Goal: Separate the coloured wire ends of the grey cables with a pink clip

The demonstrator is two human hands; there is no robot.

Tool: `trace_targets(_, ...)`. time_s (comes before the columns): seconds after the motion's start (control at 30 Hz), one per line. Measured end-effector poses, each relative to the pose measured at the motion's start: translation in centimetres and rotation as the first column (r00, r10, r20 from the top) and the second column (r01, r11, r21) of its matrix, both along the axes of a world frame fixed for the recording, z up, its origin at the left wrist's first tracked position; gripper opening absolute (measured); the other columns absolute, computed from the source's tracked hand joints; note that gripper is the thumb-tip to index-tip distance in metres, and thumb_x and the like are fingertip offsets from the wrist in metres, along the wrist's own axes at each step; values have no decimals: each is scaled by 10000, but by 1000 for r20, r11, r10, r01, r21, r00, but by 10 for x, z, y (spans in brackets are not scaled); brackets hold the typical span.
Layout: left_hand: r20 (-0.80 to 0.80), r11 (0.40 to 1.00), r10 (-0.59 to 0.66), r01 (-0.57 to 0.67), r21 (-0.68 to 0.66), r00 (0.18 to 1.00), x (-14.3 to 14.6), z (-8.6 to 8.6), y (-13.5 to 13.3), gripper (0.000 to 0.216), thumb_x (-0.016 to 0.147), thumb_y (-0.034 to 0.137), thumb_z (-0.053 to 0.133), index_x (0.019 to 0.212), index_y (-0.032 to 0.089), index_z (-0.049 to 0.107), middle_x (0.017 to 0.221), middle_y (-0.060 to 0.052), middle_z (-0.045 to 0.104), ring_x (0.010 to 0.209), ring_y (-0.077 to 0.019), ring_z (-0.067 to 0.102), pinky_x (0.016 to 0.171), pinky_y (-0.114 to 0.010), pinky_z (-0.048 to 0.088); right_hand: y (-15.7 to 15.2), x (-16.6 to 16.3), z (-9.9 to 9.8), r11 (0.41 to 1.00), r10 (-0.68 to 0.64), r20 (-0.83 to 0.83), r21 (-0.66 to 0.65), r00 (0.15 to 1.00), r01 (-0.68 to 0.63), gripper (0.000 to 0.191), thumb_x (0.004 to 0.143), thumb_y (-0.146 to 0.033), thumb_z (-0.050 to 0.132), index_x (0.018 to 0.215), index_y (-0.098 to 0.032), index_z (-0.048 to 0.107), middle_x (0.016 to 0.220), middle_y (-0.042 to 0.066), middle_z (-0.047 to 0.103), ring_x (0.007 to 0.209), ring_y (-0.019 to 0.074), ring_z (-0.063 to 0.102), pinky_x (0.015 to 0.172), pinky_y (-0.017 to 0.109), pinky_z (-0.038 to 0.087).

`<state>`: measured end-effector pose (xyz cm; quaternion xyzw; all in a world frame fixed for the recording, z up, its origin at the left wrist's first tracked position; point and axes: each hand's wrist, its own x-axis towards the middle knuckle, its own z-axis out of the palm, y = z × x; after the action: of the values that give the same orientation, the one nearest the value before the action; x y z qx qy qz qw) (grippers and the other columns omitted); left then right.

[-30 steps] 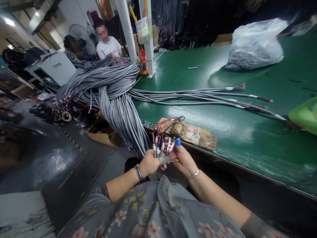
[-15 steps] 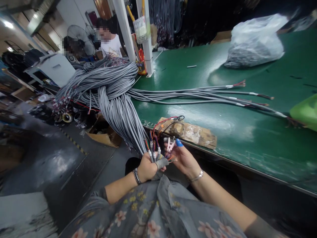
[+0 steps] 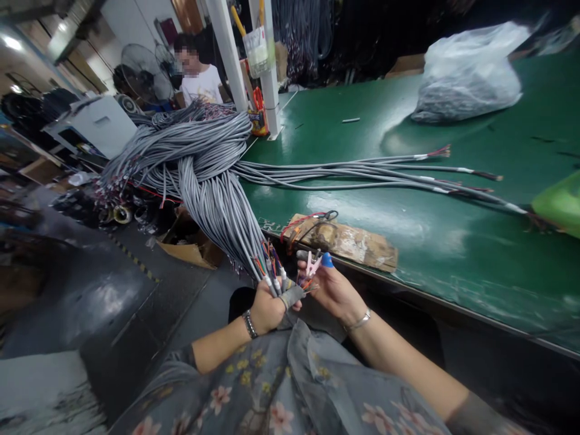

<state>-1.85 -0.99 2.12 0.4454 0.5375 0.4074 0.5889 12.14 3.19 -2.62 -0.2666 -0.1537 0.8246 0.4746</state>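
Note:
My left hand (image 3: 268, 307) is closed round several grey cables (image 3: 275, 283) whose ends carry white bands and thin coloured wires. A grey cover wraps its thumb, which presses on one cable end. Close by on the right, my right hand (image 3: 339, 290) pinches a small pink clip (image 3: 312, 264) between its fingers. Its thumb has a blue cap (image 3: 327, 260). Orange and dark wire ends (image 3: 306, 283) lie beside the clip, between the two hands; how they meet the right fingers is partly hidden.
A thick heap of grey cable (image 3: 217, 145) hangs over the corner of the green table (image 3: 344, 139). A worn wooden board (image 3: 353, 244) lies at the table's edge. Farther off stand a plastic bag (image 3: 469, 72), a white post (image 3: 272, 90) and a person in a white shirt (image 3: 202, 81).
The cable ends in my left hand have shifted left and down, with their coloured wires farther from the right hand. My right hand stays almost where it was, still on the pink clip.

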Motion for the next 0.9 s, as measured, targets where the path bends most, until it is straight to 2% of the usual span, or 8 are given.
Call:
trace_targets(0.2,10,999,-2,3,-36,1000,9,-8,7,470,517,573,776,520,150,572,465,-1,568,420,-97,519,477,-236,478,1,-2,-4,1000,24,-13,2,1000,-24,351,687,-522,736,773,-183,707,613,5,679,508,144,591,541,295,490)
trace_targets(0.33,-6,999,-20,20,-39,1000,11,-11,10,452,533,560,769,512,153,574,465,-7,575,426,-103,528,476,-235,480,0,-5,-4,1000,16,-25,20,1000,-16,356,686,-539,727,760,-192,698,586,5,671,456,156,578,493,314,486)
trace_targets(0.47,-25,998,-36,35,-45,999,11,-11,11,446,529,544,773,485,153,563,450,-9,565,414,-99,518,460,-227,467,0,-8,-5,995,84,-39,53,996,-82,399,661,-585,719,760,-199,692,517,-4,637,381,165,542,426,328,466)
trace_targets(0.53,-24,998,-32,31,-57,999,11,-11,11,453,509,546,783,480,153,558,444,-7,562,409,-99,516,454,-226,465,0,-8,-6,997,60,-37,42,998,-58,388,663,-575,724,757,-201,690,538,-7,643,402,159,551,439,321,474)
trace_targets(0.7,6,997,-11,12,-71,1000,9,-8,9,450,493,542,797,513,148,580,450,-4,570,407,-99,516,459,-230,471,1,-8,-7,997,-70,-28,-42,997,69,311,677,-493,755,768,-203,692,697,0,699,583,139,614,601,285,515)
trace_targets(0.9,-6,999,-9,9,-48,1000,3,-2,1,461,501,559,792,501,149,582,463,-8,579,424,-102,526,478,-238,478,-3,-4,-1,999,-49,-54,-9,997,49,296,708,-511,720,801,-232,684,749,2,714,610,140,618,594,275,498)
